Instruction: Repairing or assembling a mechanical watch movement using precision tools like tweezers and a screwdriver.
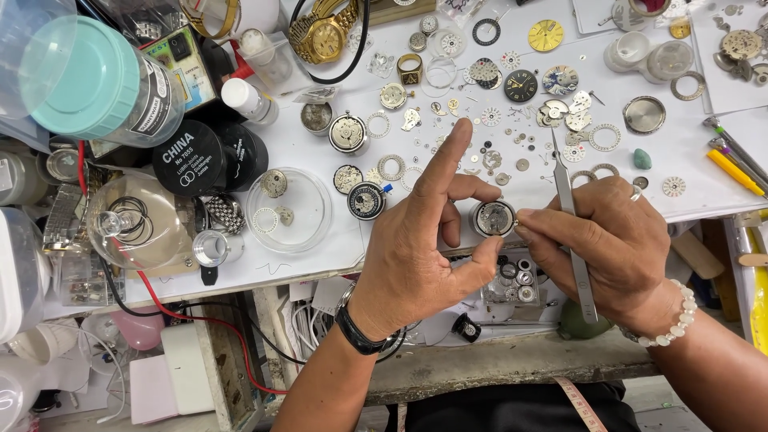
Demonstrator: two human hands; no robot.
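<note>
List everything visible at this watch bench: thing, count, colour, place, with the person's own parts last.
watch movement: one, silver, pinched between both hands at centre
tweezers: one, steel, lying across the right hand
gold wristwatch: one, gold, top centre
black dial: one, black, upper middle
yellow dial: one, gold-yellow, top
signet ring: one, gold with dark face, upper middle
clear dish: one, transparent, left of centre, holding small parts
black round tin: one, black, left
teal-lidded jar: one, clear with teal lid, top left
loose gears and rings: many, silver, scattered over the white mat
yellow pen: one, yellow, right edge
left hand: black wrist strap
right hand: bead bracelet
</note>
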